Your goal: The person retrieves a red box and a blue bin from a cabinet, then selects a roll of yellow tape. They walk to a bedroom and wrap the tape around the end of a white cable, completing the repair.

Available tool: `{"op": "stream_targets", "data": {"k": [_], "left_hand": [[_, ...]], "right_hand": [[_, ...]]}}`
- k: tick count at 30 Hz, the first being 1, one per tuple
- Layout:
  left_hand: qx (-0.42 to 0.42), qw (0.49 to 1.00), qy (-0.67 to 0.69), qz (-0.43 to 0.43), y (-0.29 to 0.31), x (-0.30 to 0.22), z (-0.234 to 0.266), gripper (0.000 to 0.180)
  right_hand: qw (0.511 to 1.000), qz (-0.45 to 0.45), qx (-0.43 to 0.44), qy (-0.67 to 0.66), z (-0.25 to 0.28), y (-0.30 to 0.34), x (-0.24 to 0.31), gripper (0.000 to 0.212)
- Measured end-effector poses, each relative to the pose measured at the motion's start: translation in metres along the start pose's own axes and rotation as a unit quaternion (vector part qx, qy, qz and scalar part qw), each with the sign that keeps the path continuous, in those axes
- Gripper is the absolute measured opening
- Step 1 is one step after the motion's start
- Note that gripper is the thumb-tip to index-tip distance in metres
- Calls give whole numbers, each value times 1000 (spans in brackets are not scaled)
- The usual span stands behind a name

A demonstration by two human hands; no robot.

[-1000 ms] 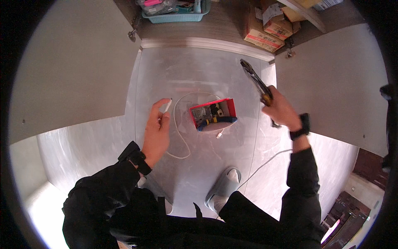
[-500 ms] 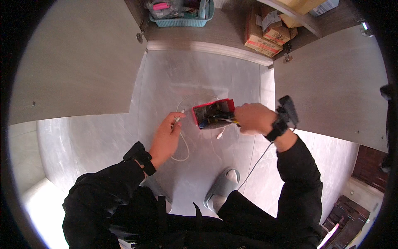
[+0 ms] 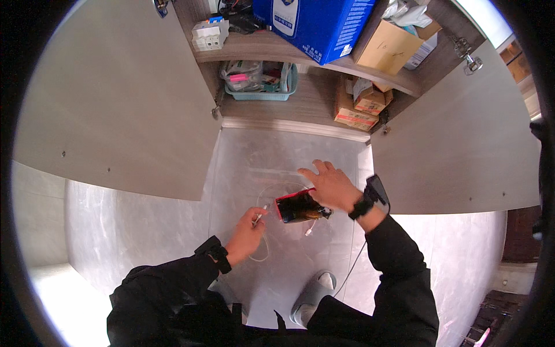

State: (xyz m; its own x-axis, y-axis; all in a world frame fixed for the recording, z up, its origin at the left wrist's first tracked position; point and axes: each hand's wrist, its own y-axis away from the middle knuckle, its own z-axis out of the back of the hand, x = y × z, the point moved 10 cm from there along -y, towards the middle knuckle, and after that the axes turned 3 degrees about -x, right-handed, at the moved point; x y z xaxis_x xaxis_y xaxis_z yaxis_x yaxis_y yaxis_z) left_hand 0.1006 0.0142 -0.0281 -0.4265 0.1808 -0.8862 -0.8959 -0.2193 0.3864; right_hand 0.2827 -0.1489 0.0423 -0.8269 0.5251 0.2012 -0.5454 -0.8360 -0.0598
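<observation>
A small box [image 3: 298,209] with a red edge and a glossy black face rests on the floor between my hands. My right hand [image 3: 334,188] is over its right end, fingers apart, with the thumb side close to or touching its rim; nothing shows in its grasp. To the left of the box, my left hand [image 3: 245,233] pinches the white plug end of a cable [image 3: 266,250]. That thin white cable loops on the floor below the hand and behind the box. A second white connector [image 3: 309,231] pokes out below the box.
Ahead stands a cabinet with its left door [image 3: 115,110] and right door [image 3: 457,150] swung wide. Its shelves hold a blue box [image 3: 318,26], a light-blue basket [image 3: 260,95], cardboard boxes [image 3: 355,113] and a white electrical part [image 3: 210,36]. My slippered feet [image 3: 312,295] are nearby.
My right hand has let go of the tools in the box and spread its fingers. The box's dark face now shows instead of its contents. The view has tilted up toward the shelves.
</observation>
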Motion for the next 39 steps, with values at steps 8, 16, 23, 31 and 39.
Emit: {"op": "stream_targets", "data": {"k": [8, 16, 23, 31, 39], "left_hand": [[25, 999, 38, 19, 34, -25, 3, 28], [65, 993, 95, 31, 61, -51, -1, 30], [82, 987, 131, 51, 70, -46, 5, 29], [47, 994, 91, 25, 68, -54, 18, 25], [51, 993, 94, 48, 68, -52, 26, 26]], "right_hand": [[939, -35, 247, -238, -119, 4, -42, 35], [904, -194, 217, -312, -113, 33, -67, 23], [988, -28, 72, -132, -24, -6, -124, 24], [936, -55, -41, 345, 21, -118, -216, 51], [935, -193, 26, 296, -33, -194, -283, 46]]}}
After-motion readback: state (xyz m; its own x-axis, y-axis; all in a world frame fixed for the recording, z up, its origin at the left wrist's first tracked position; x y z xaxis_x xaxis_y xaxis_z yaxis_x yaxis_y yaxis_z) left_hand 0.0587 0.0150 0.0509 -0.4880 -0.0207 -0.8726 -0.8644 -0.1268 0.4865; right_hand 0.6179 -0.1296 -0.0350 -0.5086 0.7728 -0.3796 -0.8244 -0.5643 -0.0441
